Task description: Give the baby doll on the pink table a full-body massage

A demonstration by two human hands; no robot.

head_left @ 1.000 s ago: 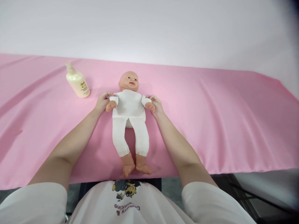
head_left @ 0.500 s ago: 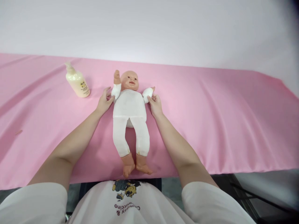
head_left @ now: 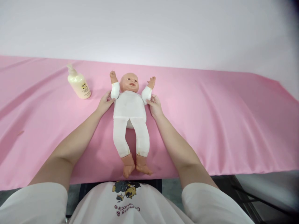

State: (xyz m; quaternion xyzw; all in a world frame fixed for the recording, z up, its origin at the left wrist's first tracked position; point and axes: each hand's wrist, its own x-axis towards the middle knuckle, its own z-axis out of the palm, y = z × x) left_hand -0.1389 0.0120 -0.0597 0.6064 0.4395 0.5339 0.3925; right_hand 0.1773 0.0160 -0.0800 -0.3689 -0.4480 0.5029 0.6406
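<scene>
A baby doll [head_left: 130, 105] with a white cloth body lies on its back, head away from me and bare feet toward me. Both of its arms are raised beside the head. My left hand [head_left: 105, 102] grips the doll's arm on the left near the elbow, thumb in front and fingers behind. On the other side, my right hand [head_left: 154, 105] pinches the doll's other upper arm between thumb and fingers. Some fingertips of each hand are hidden behind the white sleeves.
A pump bottle [head_left: 79, 85] of pale yellow liquid stands to the left of the doll. Pink cloth [head_left: 210, 124] covers the table, with folds at the right and left. Behind it rises a white wall [head_left: 149, 31]. A small pinkish mark [head_left: 20, 133] shows at the far left.
The doll's arm on the right has swung up, so its hand now shows beside the head. The arm on the left has tilted outward. Both my hands stay on the arms.
</scene>
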